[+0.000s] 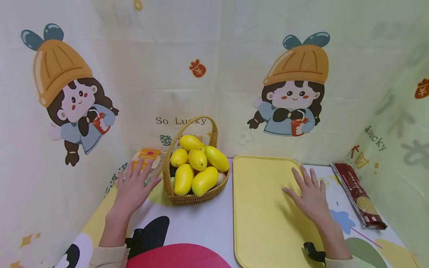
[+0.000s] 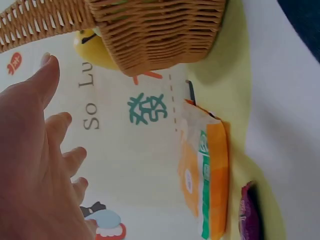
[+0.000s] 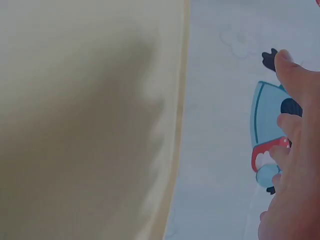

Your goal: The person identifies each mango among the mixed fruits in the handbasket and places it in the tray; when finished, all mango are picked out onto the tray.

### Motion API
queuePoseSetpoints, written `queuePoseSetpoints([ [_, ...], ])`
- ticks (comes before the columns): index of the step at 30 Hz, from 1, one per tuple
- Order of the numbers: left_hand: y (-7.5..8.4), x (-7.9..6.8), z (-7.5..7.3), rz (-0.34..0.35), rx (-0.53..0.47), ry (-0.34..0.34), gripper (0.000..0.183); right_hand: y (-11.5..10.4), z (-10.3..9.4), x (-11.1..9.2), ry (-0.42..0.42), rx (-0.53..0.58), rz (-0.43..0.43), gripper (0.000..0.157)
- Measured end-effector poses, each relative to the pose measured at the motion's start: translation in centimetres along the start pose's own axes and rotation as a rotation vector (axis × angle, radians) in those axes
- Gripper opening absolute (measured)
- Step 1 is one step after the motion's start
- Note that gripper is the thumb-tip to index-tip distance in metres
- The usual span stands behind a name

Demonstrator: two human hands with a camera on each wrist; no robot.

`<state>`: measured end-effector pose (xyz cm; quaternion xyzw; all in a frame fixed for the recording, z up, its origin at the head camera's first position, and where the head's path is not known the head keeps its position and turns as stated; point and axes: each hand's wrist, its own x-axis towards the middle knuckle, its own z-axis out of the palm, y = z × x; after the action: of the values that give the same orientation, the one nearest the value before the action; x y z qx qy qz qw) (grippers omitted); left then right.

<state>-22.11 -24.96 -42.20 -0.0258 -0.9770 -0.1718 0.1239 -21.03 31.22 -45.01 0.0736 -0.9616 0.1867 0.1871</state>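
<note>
My left hand (image 1: 134, 190) is spread with straight fingers, just left of a wicker basket (image 1: 191, 200) and holding nothing. In the basket, which has a tall arched handle, lie several yellow mangoes (image 1: 205, 181); paler items beneath them are mostly hidden. Behind the left fingers sits an orange and white food packet (image 1: 157, 163), seen on its side against the backdrop as an orange packet (image 2: 216, 175) in the left wrist view. Over the right part of a yellow tray (image 1: 264, 208) hovers my right hand (image 1: 311, 199), fingers fanned out and empty. Its shadow falls on the tray (image 3: 90, 125).
To the right of the tray lies a long dark red packet (image 1: 358, 197). A purple wrapper (image 2: 249, 212) shows near the orange packet in the left wrist view. Printed cloth backdrops (image 1: 234, 93) stand behind and on both sides. A patterned cloth (image 1: 197, 227) covers the table.
</note>
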Motion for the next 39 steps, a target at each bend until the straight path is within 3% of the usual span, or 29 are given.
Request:
queuePoseSetpoints([
  [13, 0.9, 0.0, -0.6, 0.064, -0.027, 0.016, 0.076, -3.1, 1.2, 1.4, -0.015, 0.077, -0.061, 0.081],
  [20, 0.8, 0.0, -1.0, 0.063, -0.062, 0.026, 0.075, -5.5, 1.6, 2.2, -0.045, 0.108, -0.076, 0.081],
  [26, 1.2, 0.0, -1.7, 0.082, -0.171, 0.049, 0.071, -6.9, 2.5, 3.3, -0.056, 0.132, -0.101, 0.081],
  [33, 2.5, -0.2, -1.9, 0.116, -0.323, 0.022, 0.068, -8.7, 3.7, 4.2, -0.065, 0.153, -0.121, 0.082],
  [39, 4.0, -0.3, -1.5, 0.081, -0.467, -0.015, 0.07, -10.5, 4.4, 5.3, -0.096, 0.21, -0.121, 0.081],
])
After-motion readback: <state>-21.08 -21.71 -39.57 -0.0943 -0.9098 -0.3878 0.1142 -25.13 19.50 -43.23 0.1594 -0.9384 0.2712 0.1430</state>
